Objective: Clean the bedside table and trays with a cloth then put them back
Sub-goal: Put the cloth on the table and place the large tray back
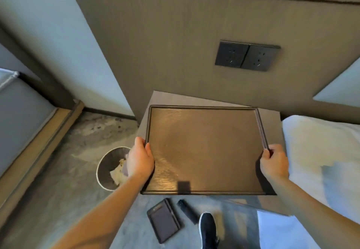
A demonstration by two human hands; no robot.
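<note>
Empty brown rimmed tray (204,149), seemingly level, over the bedside table (272,116).

The large rectangular brown tray (204,151) has a glossy, leather-like base and dark matt rim. The grey-brown wood-grain wall panel (175,44) looks matt; the mottled grey floor (78,141) resembles rough concrete.

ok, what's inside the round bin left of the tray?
The bin holds crumpled light paper or wrapper scraps. The left hand covers its right side, so anything there is hidden.
</note>
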